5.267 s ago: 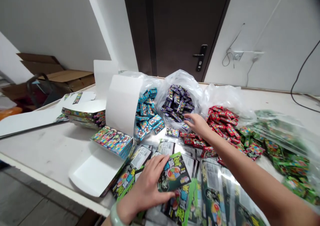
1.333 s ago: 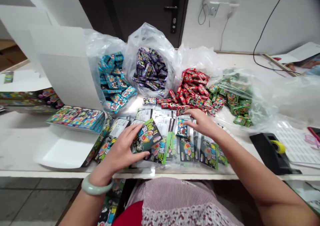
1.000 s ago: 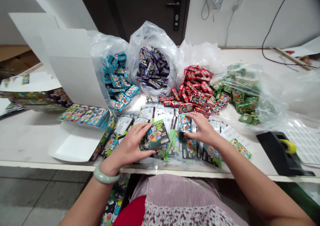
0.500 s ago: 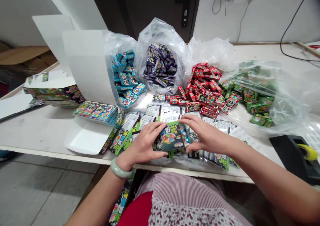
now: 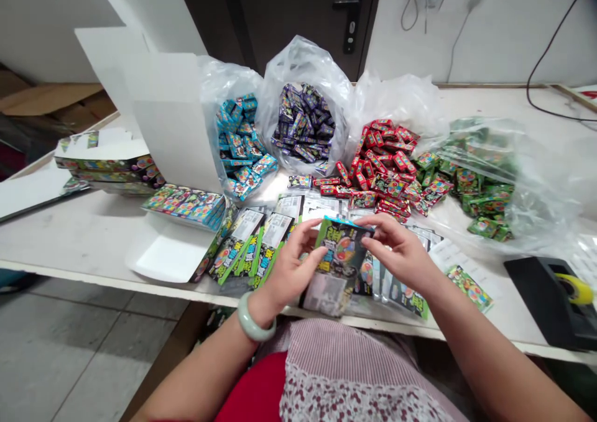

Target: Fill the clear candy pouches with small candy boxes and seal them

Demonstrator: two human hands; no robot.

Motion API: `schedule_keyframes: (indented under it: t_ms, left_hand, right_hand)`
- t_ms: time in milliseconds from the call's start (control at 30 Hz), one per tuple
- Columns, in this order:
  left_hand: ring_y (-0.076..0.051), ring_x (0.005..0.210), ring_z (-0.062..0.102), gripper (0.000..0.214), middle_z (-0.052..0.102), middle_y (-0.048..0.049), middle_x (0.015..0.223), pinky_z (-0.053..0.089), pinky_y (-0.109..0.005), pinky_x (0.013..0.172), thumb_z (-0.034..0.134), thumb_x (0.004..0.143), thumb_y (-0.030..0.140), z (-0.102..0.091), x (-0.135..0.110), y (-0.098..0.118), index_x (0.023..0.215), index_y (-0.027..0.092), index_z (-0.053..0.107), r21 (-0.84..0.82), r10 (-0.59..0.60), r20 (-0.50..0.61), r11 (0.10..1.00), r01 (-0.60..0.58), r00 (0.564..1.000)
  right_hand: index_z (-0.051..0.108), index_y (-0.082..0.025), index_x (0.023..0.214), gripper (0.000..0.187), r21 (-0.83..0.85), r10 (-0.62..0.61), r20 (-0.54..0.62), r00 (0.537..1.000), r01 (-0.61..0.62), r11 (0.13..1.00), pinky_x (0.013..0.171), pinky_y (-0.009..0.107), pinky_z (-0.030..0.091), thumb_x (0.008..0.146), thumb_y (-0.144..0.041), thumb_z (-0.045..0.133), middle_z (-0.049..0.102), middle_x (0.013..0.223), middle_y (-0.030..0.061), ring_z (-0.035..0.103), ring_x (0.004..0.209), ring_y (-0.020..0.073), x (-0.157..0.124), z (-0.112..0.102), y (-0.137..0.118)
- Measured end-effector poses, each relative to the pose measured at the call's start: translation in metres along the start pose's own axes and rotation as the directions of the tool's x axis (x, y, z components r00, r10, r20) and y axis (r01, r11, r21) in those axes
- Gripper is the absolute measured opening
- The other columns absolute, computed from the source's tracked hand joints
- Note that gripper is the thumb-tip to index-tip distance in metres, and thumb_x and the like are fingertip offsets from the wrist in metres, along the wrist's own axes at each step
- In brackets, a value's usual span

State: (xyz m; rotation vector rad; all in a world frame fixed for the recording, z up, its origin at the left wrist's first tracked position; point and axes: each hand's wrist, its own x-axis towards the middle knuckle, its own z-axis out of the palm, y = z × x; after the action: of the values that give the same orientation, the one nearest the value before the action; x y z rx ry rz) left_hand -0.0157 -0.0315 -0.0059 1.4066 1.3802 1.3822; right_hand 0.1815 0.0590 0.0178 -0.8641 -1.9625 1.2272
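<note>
Item: black-and-green foil packet [image 5: 342, 248], being held tilted above the bench [image 5: 84, 235] near its front edge. Left hand [image 5: 291, 273] is cradling its left edge; right hand [image 5: 401, 254] is pinching its upper right corner. Overlapping foil packets [image 5: 242, 248] are lying just left.

Pale green bangle [image 5: 249, 318], thick and smooth, on left wrist [image 5: 262, 305]; right forearm [image 5: 494, 341] bare. Lower centre of frame: pink-striped smock [image 5: 336, 347] with floral-print lower panel [image 5: 359, 398], red garment [image 5: 254, 388] showing at its left.
</note>
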Motion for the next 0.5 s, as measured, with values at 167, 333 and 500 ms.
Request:
schedule_keyframes:
  t_ms: [167,333,500]
  left_hand:
    - [-0.017,0.095,0.062,0.06,0.058,-0.0066,0.12,0.053,-0.032,0.084,0.059,0.088,0.023,0.013,-0.024,-0.024,0.143,0.033,0.035,-0.162,-0.105,0.069,0.98,0.115,0.992]
    - [-0.021,0.11,0.059,0.058,0.055,-0.0075,0.132,0.051,-0.034,0.092,0.061,0.088,0.025,0.002,-0.031,-0.032,0.141,0.033,0.039,-0.125,-0.105,0.108,0.985,0.119,0.989]
    - [-0.017,0.108,0.06,0.04,0.061,-0.0039,0.12,0.05,-0.029,0.093,0.064,0.086,0.023,0.002,-0.021,-0.022,0.124,0.029,0.053,-0.195,-0.1,0.069,0.974,0.112,0.993]
  right_hand:
    - [0.063,-0.028,0.108,0.023,-0.132,-0.01,0.0,1.0,0.01,0.991,0.067,0.031,0.046,0.085,-0.026,0.061,0.059,0.09,0.0013,0.054,0.072,0.0151,-0.017,0.003,0.013]
    - [0.053,-0.029,0.115,0.037,0.277,0.184,-0.36,0.915,-0.083,0.957,0.075,0.034,0.052,0.08,-0.03,0.068,0.065,0.092,0.0007,0.063,0.084,0.0178,-0.037,0.042,0.032]
    - [0.062,-0.028,0.112,0.024,0.096,0.038,-0.305,0.951,-0.009,0.995,0.071,0.031,0.051,0.089,-0.026,0.058,0.063,0.101,0.004,0.061,0.085,0.0164,-0.043,0.043,0.032]
